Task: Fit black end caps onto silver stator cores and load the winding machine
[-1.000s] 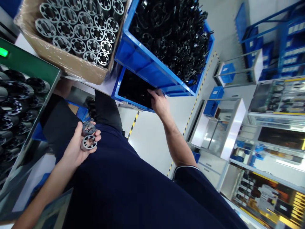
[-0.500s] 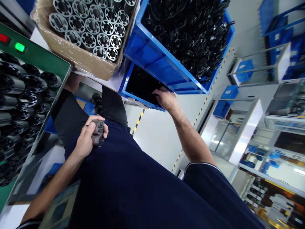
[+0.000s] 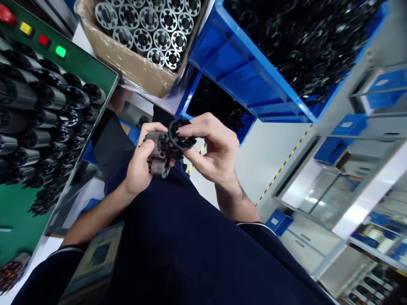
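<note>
My left hand (image 3: 139, 171) is closed around two slotted grey metal stator cores, an upper core (image 3: 155, 142) and a lower core (image 3: 158, 167). Between the thumb and fingers of my right hand (image 3: 219, 148) is a black plastic slotted ring (image 3: 174, 134). The ring is up against the open end of the upper core; whether it is seated cannot be made out. Just behind my right hand lies a small blue bin (image 3: 187, 99) with black parts inside.
A plastic-wrapped cardboard box (image 3: 133, 63) holds rows of stator cores. Beside it stands a large blue crate (image 3: 235, 76) heaped with black plastic parts. At left, a green machine bed (image 3: 19, 203) with lit buttons carries many cores. Benches with blue bins (image 3: 337, 135) line the right.
My right hand has come out of the small blue bin with a black ring and moved to the cores in my left hand. The view has shifted.
</note>
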Tool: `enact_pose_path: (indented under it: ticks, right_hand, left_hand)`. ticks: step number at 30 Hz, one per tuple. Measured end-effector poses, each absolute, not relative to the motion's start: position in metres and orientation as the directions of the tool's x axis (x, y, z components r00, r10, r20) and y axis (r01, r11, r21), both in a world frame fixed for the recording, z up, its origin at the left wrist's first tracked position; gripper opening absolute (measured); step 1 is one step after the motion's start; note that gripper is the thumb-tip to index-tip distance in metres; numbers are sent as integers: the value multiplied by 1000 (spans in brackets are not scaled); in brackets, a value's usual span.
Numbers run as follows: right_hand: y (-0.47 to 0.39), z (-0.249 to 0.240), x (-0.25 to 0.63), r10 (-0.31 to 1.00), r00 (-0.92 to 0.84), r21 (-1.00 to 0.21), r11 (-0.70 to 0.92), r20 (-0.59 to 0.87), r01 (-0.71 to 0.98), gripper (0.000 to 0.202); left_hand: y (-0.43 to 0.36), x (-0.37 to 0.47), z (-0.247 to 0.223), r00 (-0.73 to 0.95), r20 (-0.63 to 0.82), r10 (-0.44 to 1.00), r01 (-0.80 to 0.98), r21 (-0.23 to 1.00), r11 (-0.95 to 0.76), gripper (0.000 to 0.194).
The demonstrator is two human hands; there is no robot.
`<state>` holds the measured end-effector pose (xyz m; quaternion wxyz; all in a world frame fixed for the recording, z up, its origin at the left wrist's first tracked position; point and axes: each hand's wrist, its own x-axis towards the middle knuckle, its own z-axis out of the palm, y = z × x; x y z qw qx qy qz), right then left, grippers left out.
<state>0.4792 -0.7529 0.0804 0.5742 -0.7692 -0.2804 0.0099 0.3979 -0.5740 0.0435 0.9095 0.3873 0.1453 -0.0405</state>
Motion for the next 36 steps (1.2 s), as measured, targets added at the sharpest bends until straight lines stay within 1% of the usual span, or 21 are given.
enact_pose_path:
  ticks: [2, 5, 8, 12, 14, 17, 21, 24, 26, 27, 29, 32, 34, 36]
  right_hand:
    - [-737, 84, 470, 425, 863, -901, -202, 272, 383, 31]
    - [-734, 77, 465, 384, 903, -896, -306, 193, 321, 31]
    - [-742, 67, 466, 423, 892, -862, -378, 163, 337, 35]
    - [-748, 65, 468, 475, 851, -838, -353, 223, 416, 32]
    - [-748, 69, 468, 469, 846, -844, -320, 253, 430, 30]
    - [-747, 76, 466, 447, 850, -860, -277, 279, 428, 21]
    - [-745, 83, 463, 420, 854, -862, -256, 308, 437, 11]
    - [-744, 85, 462, 407, 830, -849, -199, 382, 489, 12]
    - [-743, 83, 460, 404, 810, -835, -173, 424, 523, 15]
    - [-741, 80, 458, 390, 804, -827, -160, 449, 539, 16]
    - [-735, 71, 453, 325, 812, -823, -142, 485, 549, 15]
    - [-726, 56, 446, 224, 856, -850, -154, 467, 504, 18]
    - [-724, 50, 446, 225, 864, -863, -135, 451, 486, 19]
    - [-729, 48, 450, 278, 854, -871, -99, 440, 482, 19]
  left_hand:
    - [-576, 400, 55, 945, -323, 45, 191, 660, 726, 42]
    - [-576, 396, 62, 938, -344, 32, 213, 651, 729, 46]
    - [-574, 389, 59, 942, -335, 8, 225, 651, 725, 53]
    - [-574, 381, 53, 946, -324, 4, 216, 643, 735, 60]
    - [-574, 378, 51, 949, -315, 3, 216, 660, 719, 56]
    - [-574, 376, 48, 952, -305, -18, 232, 687, 689, 51]
    - [-571, 378, 49, 970, -244, -2, 184, 729, 659, 55]
    - [-568, 379, 52, 988, -157, 10, 116, 771, 626, 46]
    - [-567, 380, 55, 993, -116, -13, 100, 791, 604, 37]
    - [-567, 379, 55, 993, -110, -32, 108, 795, 597, 35]
    - [-568, 379, 56, 991, -126, -48, 130, 803, 581, 38]
    - [-569, 379, 54, 986, -159, 47, 107, 828, 550, 46]
    - [-571, 381, 52, 979, -183, 90, 99, 812, 576, 49]
    - [-573, 383, 50, 978, -194, 73, 100, 749, 655, 48]
